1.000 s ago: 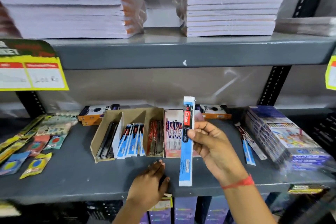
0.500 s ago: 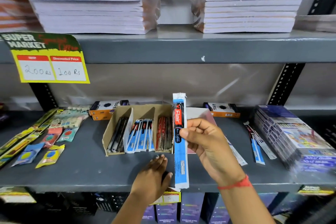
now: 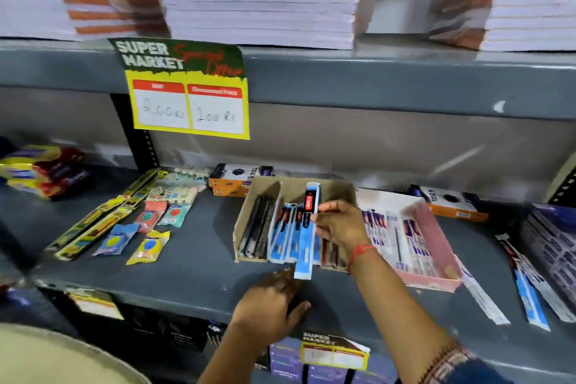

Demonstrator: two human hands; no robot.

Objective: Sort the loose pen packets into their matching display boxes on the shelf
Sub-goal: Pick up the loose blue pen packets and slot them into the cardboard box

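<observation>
At the centre of the frame a brown cardboard display box with three compartments sits on the grey metal shelf. Its left compartment holds dark pens, the middle one blue-and-white pen packets, the right one reddish pens, partly hidden by the wrist. Just right of it lies a pink-edged open tray of purple-and-white packets. More loose packets lie on the shelf at the lower right.

The right hand, with a red thread at the wrist, reaches in from the lower right; its grip is clamped on a long blue packet with a red-and-black "Flair" label, held nearly upright over the middle compartment, its lower end past the box's front edge. The left hand rests palm-down on the shelf in front of the box, fingers spread, holding nothing
</observation>
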